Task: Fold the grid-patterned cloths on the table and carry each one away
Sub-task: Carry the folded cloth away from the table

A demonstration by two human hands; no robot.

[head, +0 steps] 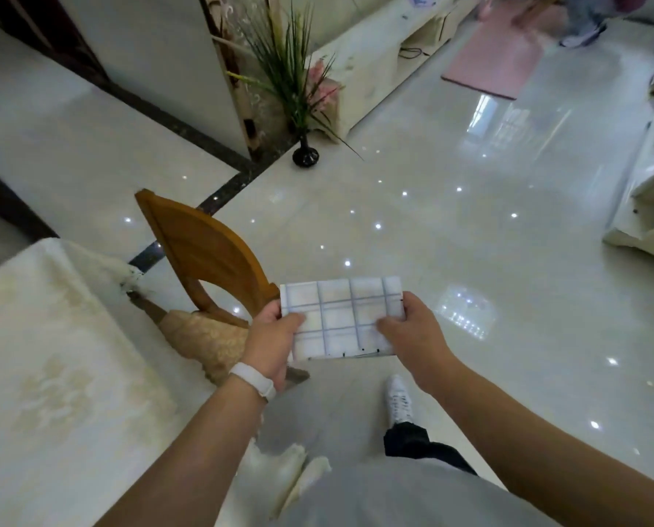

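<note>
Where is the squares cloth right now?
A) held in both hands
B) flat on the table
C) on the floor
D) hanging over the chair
A: the folded grid-patterned cloth is up in the air, with the left hand gripping one end and the right hand gripping the other.

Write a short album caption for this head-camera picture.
The left hand and right hand hold a folded grid-patterned cloth over the glossy floor, beside a wooden chair and covered table.
</note>
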